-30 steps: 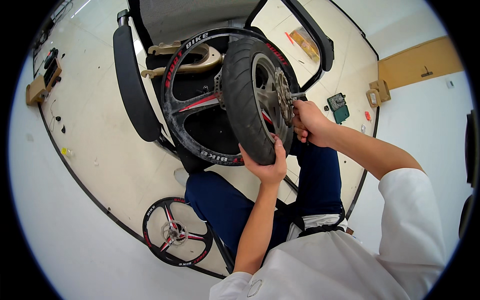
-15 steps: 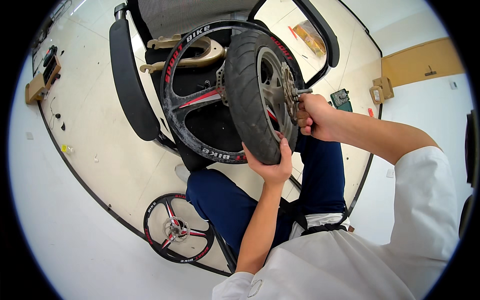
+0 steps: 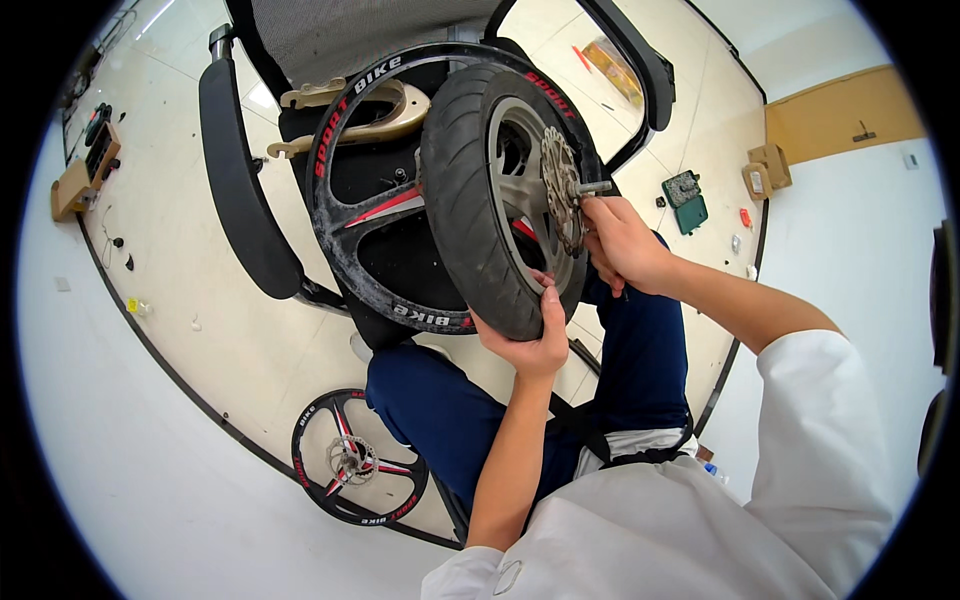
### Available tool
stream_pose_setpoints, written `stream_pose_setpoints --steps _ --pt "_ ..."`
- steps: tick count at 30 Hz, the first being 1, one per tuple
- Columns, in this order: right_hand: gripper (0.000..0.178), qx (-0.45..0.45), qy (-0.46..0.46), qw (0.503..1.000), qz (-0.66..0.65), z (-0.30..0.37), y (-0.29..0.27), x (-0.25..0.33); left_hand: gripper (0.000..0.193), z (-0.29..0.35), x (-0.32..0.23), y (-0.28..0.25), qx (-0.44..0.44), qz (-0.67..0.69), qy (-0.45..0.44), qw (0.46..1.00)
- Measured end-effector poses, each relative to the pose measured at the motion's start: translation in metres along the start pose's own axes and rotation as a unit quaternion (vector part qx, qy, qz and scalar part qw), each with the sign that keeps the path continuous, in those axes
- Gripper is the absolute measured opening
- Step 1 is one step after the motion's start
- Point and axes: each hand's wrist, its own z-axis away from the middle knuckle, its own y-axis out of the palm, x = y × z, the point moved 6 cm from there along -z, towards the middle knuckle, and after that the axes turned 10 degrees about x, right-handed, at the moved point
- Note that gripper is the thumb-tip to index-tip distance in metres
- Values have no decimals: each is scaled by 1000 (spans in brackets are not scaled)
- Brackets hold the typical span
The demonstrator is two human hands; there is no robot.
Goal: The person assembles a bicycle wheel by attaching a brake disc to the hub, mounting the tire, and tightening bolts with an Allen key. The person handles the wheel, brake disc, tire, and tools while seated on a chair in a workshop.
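A small wheel with a black rubber tyre (image 3: 462, 210) stands tilted on the chair seat, its grey spoked hub facing right. On that side are a metal brake disc (image 3: 562, 185) and a protruding axle (image 3: 597, 187). My left hand (image 3: 532, 340) is closed round the wheel's lower edge, thumb on the tyre and fingertips inside the rim. My right hand (image 3: 632, 248) is closed beside the disc, just below the axle. A dark tip shows under its fingers, but the thing itself is mostly hidden. Behind the tyre lies a larger black spoked wheel (image 3: 345, 260) with red and white markings.
A gold-coloured fork (image 3: 405, 110) lies on the black office chair, between its armrests (image 3: 240, 180). Another black spoked wheel (image 3: 398, 470) with a disc rests on the floor at lower left. An open green case (image 3: 688, 203) and cardboard boxes (image 3: 768, 170) are at right.
The whole view has shifted a little, with chair and wheels further left. Both hands keep their places on the small wheel, whose disc side now faces me slightly more.
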Motion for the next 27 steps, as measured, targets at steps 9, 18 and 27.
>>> stream_pose_setpoints --steps 9,18,27 --pt "42 78 -54 984 154 -9 -33 2 73 4 13 8 53 -24 23 998" --pt "20 -6 -314 872 376 -19 -55 0 63 -4 13 25 62 -39 -24 997" --pt "19 -107 -352 793 485 -20 -69 -1 66 -7 25 41 45 -57 -49 996"
